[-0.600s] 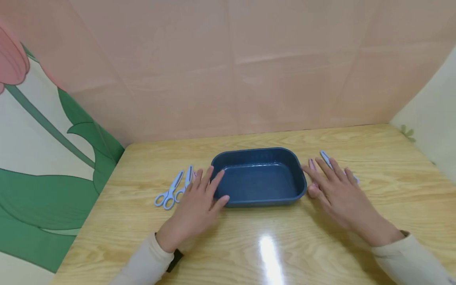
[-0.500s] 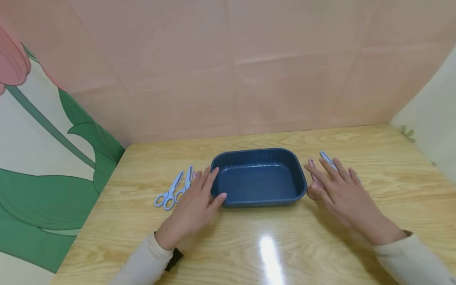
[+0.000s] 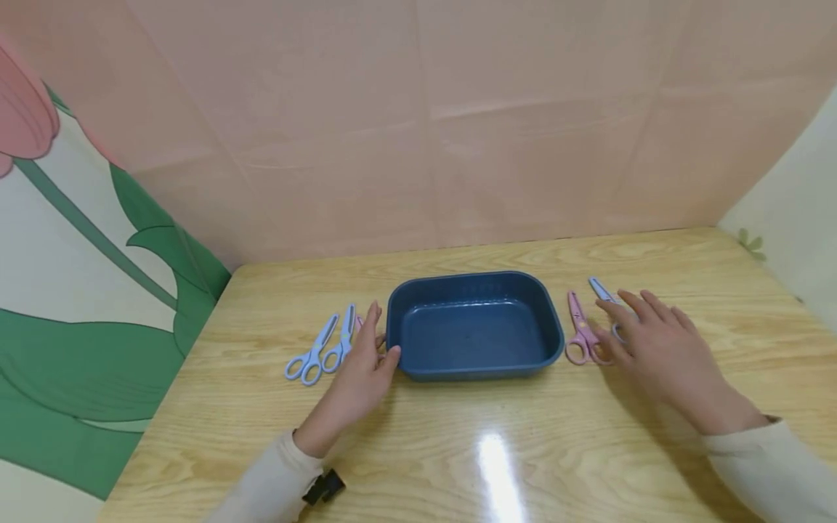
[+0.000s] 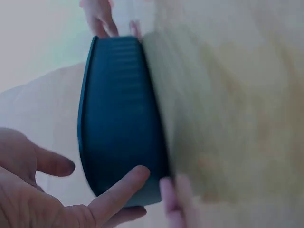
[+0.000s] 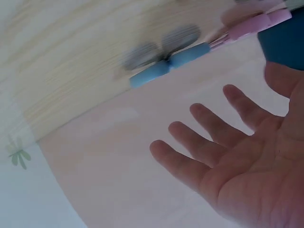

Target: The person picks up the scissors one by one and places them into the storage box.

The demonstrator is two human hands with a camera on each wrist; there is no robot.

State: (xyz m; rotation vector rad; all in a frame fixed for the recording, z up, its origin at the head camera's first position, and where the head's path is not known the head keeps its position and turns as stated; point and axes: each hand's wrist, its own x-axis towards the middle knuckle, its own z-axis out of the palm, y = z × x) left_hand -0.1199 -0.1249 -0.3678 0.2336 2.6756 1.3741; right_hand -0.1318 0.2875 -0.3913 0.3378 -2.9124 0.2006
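Observation:
A dark blue rectangular tray stands in the middle of the wooden table. My left hand is upright at its left end, thumb by the near left corner; the left wrist view shows straight, spread fingers overlapping the tray's wall. Two pairs of light blue scissors lie left of that hand, which mostly hides a pink pair. To the right, my right hand hovers palm down with loose fingers, partly covering blue scissors. Pink scissors lie between it and the tray.
A pink sheet hangs behind the table's back edge. At left is a panel with a tulip pattern, and a white wall stands at right. Light glares off the table in front of the tray.
My left hand has drawn back from over the tray's left rim to outside its end. My right hand has shifted right, uncovering the pink scissors. Tray and scissors stay put.

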